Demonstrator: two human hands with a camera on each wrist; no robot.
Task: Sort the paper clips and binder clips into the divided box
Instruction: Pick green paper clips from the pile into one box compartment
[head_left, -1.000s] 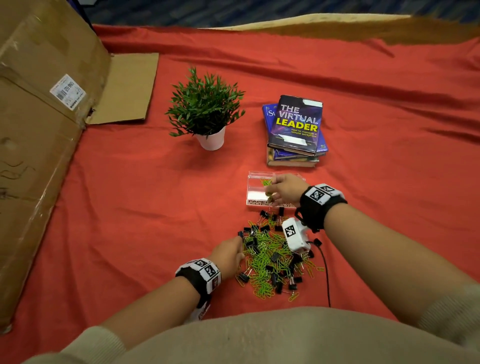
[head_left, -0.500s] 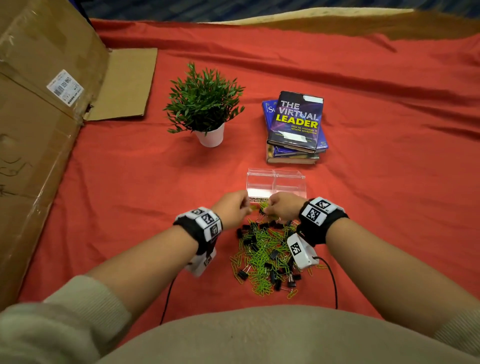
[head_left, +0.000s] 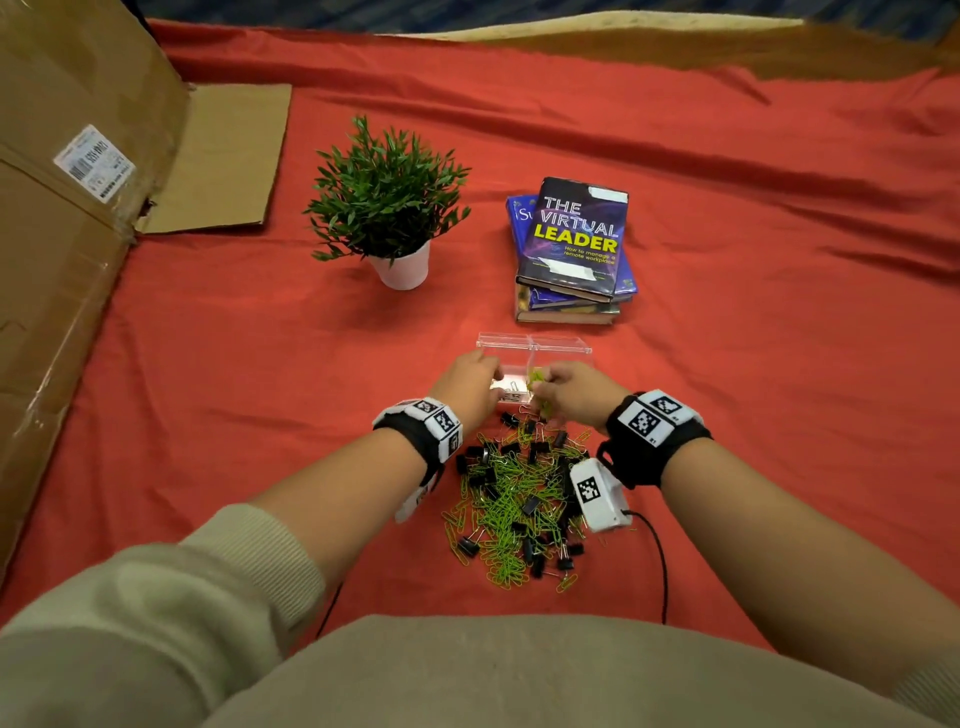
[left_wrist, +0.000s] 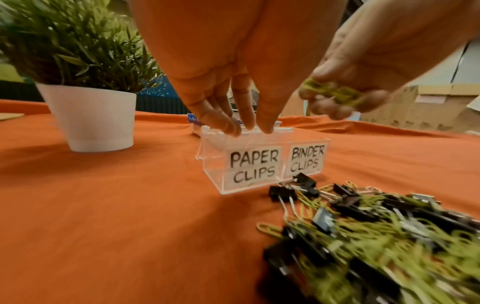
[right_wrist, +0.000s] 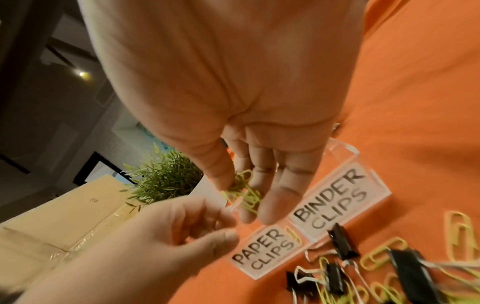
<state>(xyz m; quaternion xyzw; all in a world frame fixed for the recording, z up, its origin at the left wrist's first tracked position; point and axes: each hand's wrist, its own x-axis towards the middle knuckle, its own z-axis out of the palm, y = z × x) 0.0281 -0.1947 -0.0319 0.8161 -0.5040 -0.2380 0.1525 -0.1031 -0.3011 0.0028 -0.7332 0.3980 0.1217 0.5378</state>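
The clear divided box (head_left: 561, 345) stands on the red cloth, labelled PAPER CLIPS on its left half and BINDER CLIPS on its right (left_wrist: 213, 170) (right_wrist: 335, 195). My right hand (head_left: 540, 387) (left_wrist: 330, 98) (right_wrist: 241, 197) hovers over the box and pinches a small bunch of green paper clips (right_wrist: 245, 189) (left_wrist: 335, 91). My left hand (head_left: 491, 376) (left_wrist: 244, 127) (right_wrist: 223, 222) reaches down to the rim of the paper clip half, with nothing seen in its fingers. A mixed pile of green paper clips and black binder clips (head_left: 514, 499) (left_wrist: 363, 226) (right_wrist: 363, 267) lies just in front of the box.
A potted plant (head_left: 389, 208) stands behind the box to the left. A stack of books (head_left: 571, 249) sits behind it to the right. A large cardboard box (head_left: 62, 208) fills the left edge. A cable (head_left: 660, 561) trails from my right wrist.
My left hand left the pile and moved forward to the box. My right hand dropped back to the pile's far edge, then rose over the box with green paper clips.
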